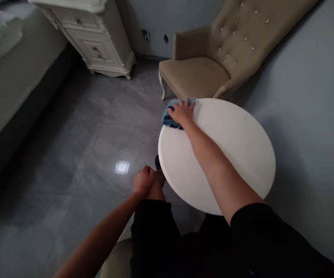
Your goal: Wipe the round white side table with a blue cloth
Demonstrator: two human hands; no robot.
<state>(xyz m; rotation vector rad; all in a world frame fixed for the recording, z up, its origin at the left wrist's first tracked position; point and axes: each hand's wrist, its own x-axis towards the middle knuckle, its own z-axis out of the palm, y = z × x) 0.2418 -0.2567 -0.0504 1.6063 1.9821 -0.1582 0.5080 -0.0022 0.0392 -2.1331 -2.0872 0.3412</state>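
Observation:
On the far left part of a round white table (227, 154), my right hand (182, 112) holds a folded blue cloth (169, 117) with dark stripes against the surface. Its fingers are spread over the cloth, which reaches the table's rim. My left hand (144, 179) is curled into a loose fist and rests by my knee, left of the table edge. No object shows in that fist. A small green speck (245, 119) marks the tabletop to the right of the cloth.
Beyond the table stands a tan tufted armchair (196, 73). A white nightstand (97, 42) and a bed (16, 77) are at the left. Grey wall (314, 116) runs close along the right. On the grey floor (77, 154) lies a bright square light pattern (122, 167).

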